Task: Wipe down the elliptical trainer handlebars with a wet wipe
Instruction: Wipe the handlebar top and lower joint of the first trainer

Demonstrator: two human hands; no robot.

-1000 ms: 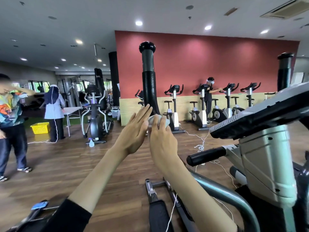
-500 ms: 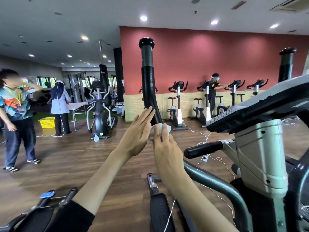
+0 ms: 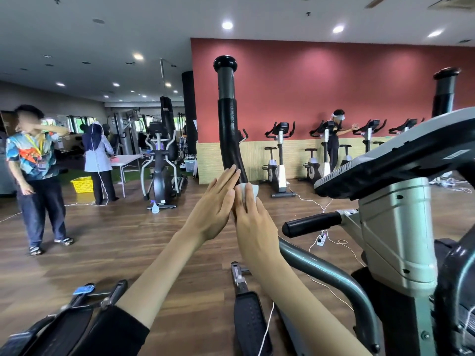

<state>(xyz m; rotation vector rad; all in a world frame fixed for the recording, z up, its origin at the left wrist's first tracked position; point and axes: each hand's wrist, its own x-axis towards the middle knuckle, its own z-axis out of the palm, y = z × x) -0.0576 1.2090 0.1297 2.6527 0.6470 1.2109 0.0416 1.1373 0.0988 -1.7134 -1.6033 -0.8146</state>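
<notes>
A wet wipe (image 3: 248, 191) is being clasped against the lower part of the upright black handlebar (image 3: 229, 129) by the right hand (image 3: 253, 223), while the left hand (image 3: 214, 204) is being pressed flat, fingers together, against its left side.

A person in a colourful shirt (image 3: 33, 160) stood at the far left on the wooden floor (image 3: 115, 240). Beside a yellow basket (image 3: 82, 185), a person in a dark headscarf (image 3: 97, 155) leaned on a white folding table (image 3: 128, 158). A spray bottle (image 3: 155, 207) stood on the floor just in front of another elliptical (image 3: 160, 160). Exercise bikes (image 3: 279, 160) lined the red wall (image 3: 308, 86), with a person in dark clothes (image 3: 334, 140) among them. A white power strip (image 3: 321, 240) lay on the floor.
</notes>
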